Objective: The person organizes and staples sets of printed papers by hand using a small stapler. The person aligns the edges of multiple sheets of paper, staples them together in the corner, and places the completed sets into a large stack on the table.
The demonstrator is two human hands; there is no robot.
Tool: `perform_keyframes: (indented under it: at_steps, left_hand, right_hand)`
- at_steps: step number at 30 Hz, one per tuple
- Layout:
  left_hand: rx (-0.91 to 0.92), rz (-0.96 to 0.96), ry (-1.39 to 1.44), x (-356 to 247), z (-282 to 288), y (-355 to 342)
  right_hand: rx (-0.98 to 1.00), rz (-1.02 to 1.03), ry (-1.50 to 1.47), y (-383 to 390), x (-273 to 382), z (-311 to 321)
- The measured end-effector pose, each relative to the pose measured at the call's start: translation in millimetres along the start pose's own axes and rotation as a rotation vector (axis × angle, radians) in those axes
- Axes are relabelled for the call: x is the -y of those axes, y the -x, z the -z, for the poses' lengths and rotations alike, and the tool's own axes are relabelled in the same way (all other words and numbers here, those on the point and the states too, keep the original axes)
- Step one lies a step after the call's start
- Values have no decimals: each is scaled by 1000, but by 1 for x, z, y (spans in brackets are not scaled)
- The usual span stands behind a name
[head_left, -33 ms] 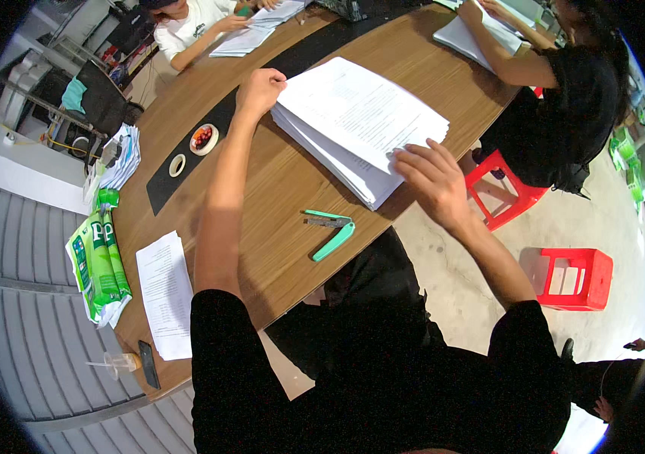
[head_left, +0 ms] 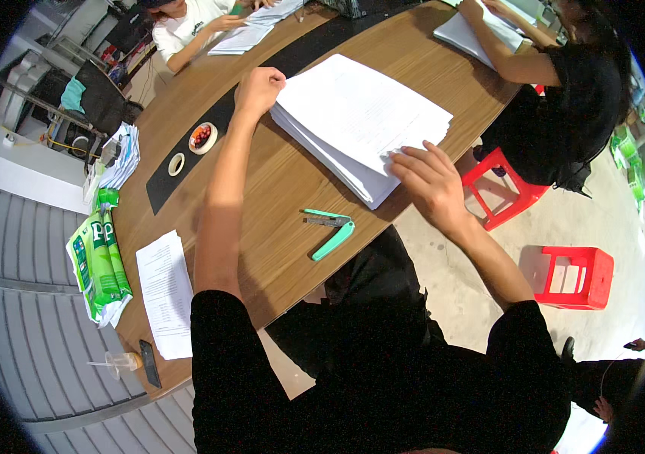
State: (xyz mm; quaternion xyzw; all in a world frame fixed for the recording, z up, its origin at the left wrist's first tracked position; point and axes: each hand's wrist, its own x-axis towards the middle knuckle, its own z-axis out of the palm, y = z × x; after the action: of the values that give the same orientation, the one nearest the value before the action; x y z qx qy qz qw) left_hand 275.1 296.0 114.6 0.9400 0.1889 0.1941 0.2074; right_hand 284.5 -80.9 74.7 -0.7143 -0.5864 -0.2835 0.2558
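Note:
A thick stack of white paper sheets (head_left: 356, 113) lies on the wooden table in front of me, its top sheet faintly printed. At the far left corner of the stack, my left hand (head_left: 260, 89) is closed, pinching the edge of the upper sheets. My right hand (head_left: 432, 184) is at the near right edge, fingers apart and lightly bent, fingertips touching the paper; its thumb is mostly hidden. Nearer to me lies a mint-green stapler (head_left: 335, 240), opened out on the table, touched by neither hand.
Left of my arm are a bowl of red fruit (head_left: 203, 138), a tape roll (head_left: 176, 164), printed sheets (head_left: 163, 295), green packs (head_left: 101, 261), a phone (head_left: 149, 363) and a plastic cup (head_left: 122, 363). Two people handle papers across the table. Red stools (head_left: 576, 278) stand at right.
The top sheet showed dark print before and now looks paler. My right hand has shifted very slightly left; my left hand keeps its hold on the corner.

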Motion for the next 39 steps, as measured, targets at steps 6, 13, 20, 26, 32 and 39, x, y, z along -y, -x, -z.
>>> perform_keyframes:
  at_steps: [6,13,20,26,32,39]
  left_hand:
    - [-42,2,-157,-4,8,13]
    - [-123,-242,-148,1,5,9]
    - [-176,-301,-204,9,-6,5]
    - [-250,-334,-277,17,0,11]
    - [-155,29,-26,23,6,16]
    - [-150,105,139,32,-1,18]
  right_hand:
    - [43,-20,-100,-5,17,-3]
    - [80,-36,-122,-8,22,-8]
    - [114,-42,-145,-6,25,-10]
    - [128,-28,-162,-6,30,-9]
    - [113,-73,-169,-5,36,-8]
    - [103,-63,-152,-8,35,-6]
